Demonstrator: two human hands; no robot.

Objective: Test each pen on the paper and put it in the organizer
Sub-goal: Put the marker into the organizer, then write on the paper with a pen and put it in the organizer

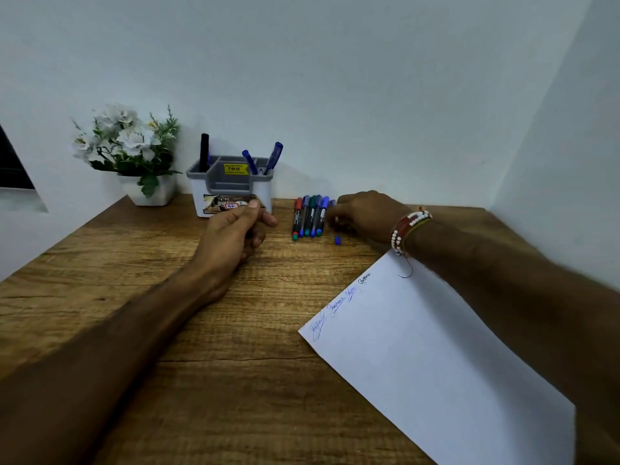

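Note:
A grey and white organizer (231,187) stands at the back of the wooden desk, holding a black pen (204,152) and two blue pens (274,157). To its right several marker pens (310,216) lie side by side, red, blue and green. My right hand (367,214) lies over the row's right end, its fingers curled round a blue pen (337,239) whose lower tip sticks out below them. My left hand (235,231) hovers in front of the organizer, fingers loosely curled, nothing seen in it. White paper (436,347) with blue and black scribbles along its edge lies at the right.
A white pot of white artificial flowers (134,152) sits left of the organizer against the wall. Walls close the desk at the back and on the right. Bare wood (167,330) stretches across the desk's left and front. Bead bracelets (407,229) circle my right wrist.

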